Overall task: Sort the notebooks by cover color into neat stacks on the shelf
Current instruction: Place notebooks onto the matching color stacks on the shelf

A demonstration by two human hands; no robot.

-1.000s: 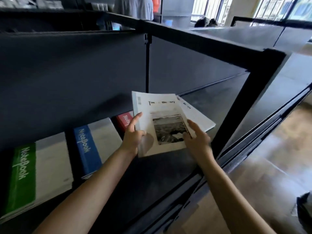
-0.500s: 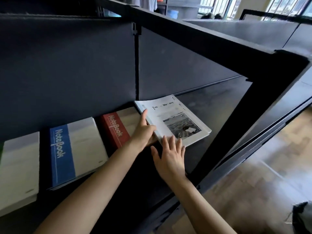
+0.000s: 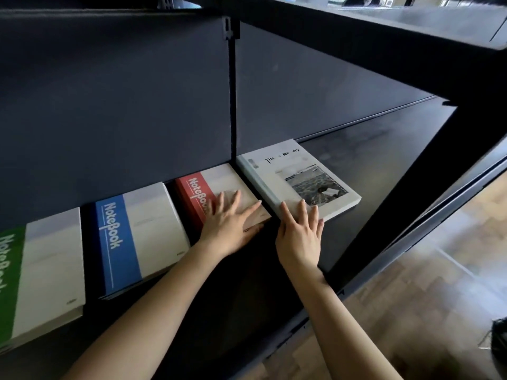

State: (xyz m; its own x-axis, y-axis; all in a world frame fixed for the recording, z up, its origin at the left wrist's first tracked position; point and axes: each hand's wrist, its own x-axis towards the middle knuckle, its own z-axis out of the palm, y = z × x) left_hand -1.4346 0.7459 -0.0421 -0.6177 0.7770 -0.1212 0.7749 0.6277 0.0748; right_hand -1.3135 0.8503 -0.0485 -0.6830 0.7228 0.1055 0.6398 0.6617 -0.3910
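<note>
Both hands lie flat on the two right-most stacks, squaring them up.

The right hand [image 3: 300, 237] rests straight, spread fingers [image 3: 301, 212] on the near edge of the white notebook stack [image 3: 296, 176]. The stack lies straight ahead of the fingertips, its long side running away from them toward the back of the shelf [image 3: 384, 165]. The left hand [image 3: 229, 231], also flat and gripping nothing, presses on the red notebook stack [image 3: 192, 196] just left of it. Blue [image 3: 118, 237] and green [image 3: 11, 283] stacks lie further left. The right hand seems best placed to nudge the white stack.

Glossy wooden floor [image 3: 439, 283], dark back panel [image 3: 123, 105]
</note>
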